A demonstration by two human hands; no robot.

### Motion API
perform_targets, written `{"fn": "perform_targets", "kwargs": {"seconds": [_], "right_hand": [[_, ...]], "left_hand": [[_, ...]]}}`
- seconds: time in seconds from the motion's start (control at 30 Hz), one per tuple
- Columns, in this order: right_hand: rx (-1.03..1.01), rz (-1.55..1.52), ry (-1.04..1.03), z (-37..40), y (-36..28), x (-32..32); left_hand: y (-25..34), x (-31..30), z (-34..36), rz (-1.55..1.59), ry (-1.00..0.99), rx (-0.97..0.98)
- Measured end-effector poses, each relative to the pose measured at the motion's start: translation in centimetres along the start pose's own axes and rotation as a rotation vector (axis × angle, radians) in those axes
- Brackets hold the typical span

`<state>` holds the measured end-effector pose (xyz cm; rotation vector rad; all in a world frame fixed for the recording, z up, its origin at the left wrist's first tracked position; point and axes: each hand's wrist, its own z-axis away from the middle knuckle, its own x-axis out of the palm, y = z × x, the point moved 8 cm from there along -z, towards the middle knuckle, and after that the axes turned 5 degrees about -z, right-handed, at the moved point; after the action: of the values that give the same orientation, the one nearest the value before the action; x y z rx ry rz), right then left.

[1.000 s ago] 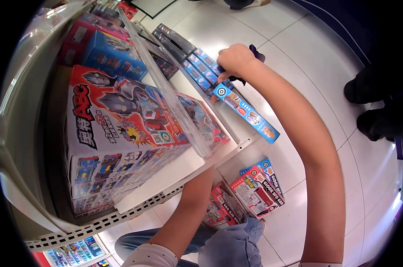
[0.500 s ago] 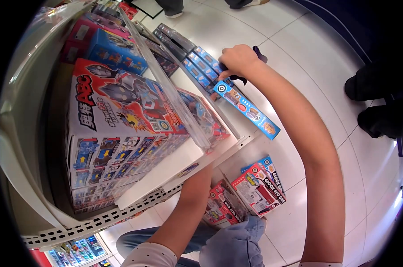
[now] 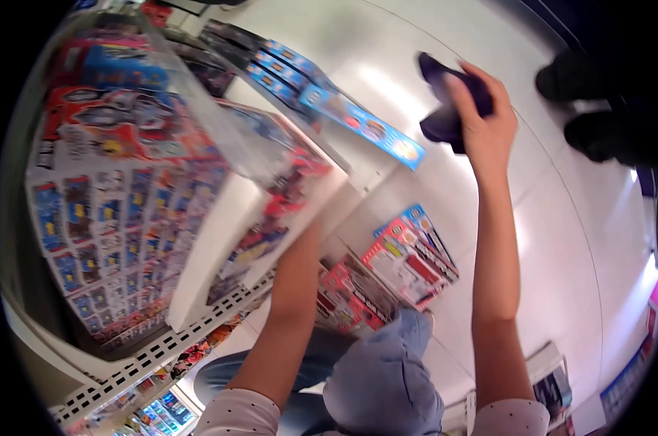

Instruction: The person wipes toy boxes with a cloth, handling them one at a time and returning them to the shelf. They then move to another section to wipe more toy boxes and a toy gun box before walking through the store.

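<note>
My right hand (image 3: 489, 120) is raised over the floor, fingers closed round a dark purple cloth (image 3: 441, 123) that hangs in loose folds. My left forearm (image 3: 296, 280) reaches behind the shelf edge, which covers nearly all of my left hand. A small patch of skin shows beside the near end of a long blue toy box (image 3: 365, 127); whether the fingers grip it is hidden. The blue box slants out past the shelf corner. Past its far end stand several stacked blue boxes (image 3: 282, 69). Red and white toy gun boxes (image 3: 412, 261) lie on the floor before my knee.
A white shelf (image 3: 220, 247) with a perforated edge holds a large red and white toy box (image 3: 126, 189). Its clear front panel (image 3: 205, 109) blurs with motion. Another person's dark shoes (image 3: 598, 138) are at the right on the tiled floor (image 3: 554, 240).
My right hand has moved away from the blue box to the right, carrying the cloth and turning so it shows more. The view has tilted and shifted. The blue box keeps its place by the shelf.
</note>
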<state>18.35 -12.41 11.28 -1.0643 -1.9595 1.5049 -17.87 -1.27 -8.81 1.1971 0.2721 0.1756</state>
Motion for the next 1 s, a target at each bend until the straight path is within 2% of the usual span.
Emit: {"fn": "perform_targets", "kwargs": {"seconds": [0.07,0.13,0.17,0.2,0.23,0.27,0.33,0.37,0.4,0.43,0.47,0.53,0.57,0.6,0.63,0.67,0.73,0.8,0.87,0.93,0.97,1.0], "right_hand": [[0.239,-0.001,0.180,5.2,3.5,-6.9],[0.503,0.155,0.021,11.9,8.4,-11.8],[0.535,0.252,-0.141,15.0,9.3,-13.4],[0.569,0.346,-0.306,17.9,9.3,-14.4],[0.696,0.481,-0.460,20.4,8.7,-14.9],[0.822,0.614,-0.618,22.8,8.1,-15.3],[0.788,0.884,-0.751,26.7,8.1,-15.9],[0.822,0.927,-0.841,28.4,8.5,-15.4],[0.933,0.855,-0.884,29.9,8.8,-15.0],[0.963,0.743,-0.813,31.6,9.9,-14.8],[0.989,0.631,-0.740,33.7,11.5,-14.5],[1.039,0.732,-0.696,34.2,11.5,-14.8],[0.995,0.759,-0.658,33.4,10.5,-15.4],[0.953,0.785,-0.620,32.6,9.3,-16.0],[0.948,0.795,-0.520,31.2,7.5,-17.0],[0.854,0.739,-0.349,29.8,5.9,-18.1],[0.704,0.295,0.061,26.9,1.6,-18.6],[0.411,0.227,0.129,25.1,-1.4,-16.2],[-0.075,0.356,-0.165,24.4,-5.1,-10.4],[-0.252,0.374,-0.464,26.8,-5.7,-4.8],[-0.235,0.424,-0.408,26.3,-5.9,-4.6],[-0.218,0.471,-0.357,25.5,-5.7,-4.6]], "left_hand": [[0.6,-1.7,2.9,-0.215,0.111,0.157],[2.8,-2.1,9.1,-0.577,0.205,0.593],[3.1,-1.4,12.4,-0.646,0.084,0.722],[3.2,-0.8,15.8,-0.666,-0.120,0.719],[0.7,-0.5,17.2,-0.773,-0.432,0.705],[-0.7,-0.6,18.3,-0.956,-0.483,0.685],[-3.6,-1.2,20.7,-1.326,-0.581,0.632],[-6.2,-2.4,20.6,-1.321,-0.646,0.463],[-9.3,-3.2,19.8,-1.308,-0.704,0.299],[-11.4,-4.1,19.7,-1.289,-0.757,0.130],[-11.3,-4.4,19.7,-1.244,-0.757,0.118],[-10.3,-5.2,19.7,-1.154,-0.763,0.093],[-7.6,-5.3,20.8,-1.164,-0.781,-0.059],[-6.9,-5.4,21.2,-1.041,-0.810,-0.159],[-6.8,-5.6,21.7,-0.916,-0.834,-0.261],[-6.7,-5.6,22.4,-0.787,-0.854,-0.360],[-5.3,-4.9,24.6,-0.717,-0.892,-0.361],[-4.0,-4.4,27.4,-0.597,-0.924,-0.360],[-3.3,-3.4,29.0,-0.444,-0.946,-0.192],[-2.3,-2.9,29.2,-0.512,-0.951,0.019],[-1.1,-2.9,29.0,-0.661,-0.943,0.139],[-1.1,-3.9,29.2,-0.395,-0.917,-0.164]]}}
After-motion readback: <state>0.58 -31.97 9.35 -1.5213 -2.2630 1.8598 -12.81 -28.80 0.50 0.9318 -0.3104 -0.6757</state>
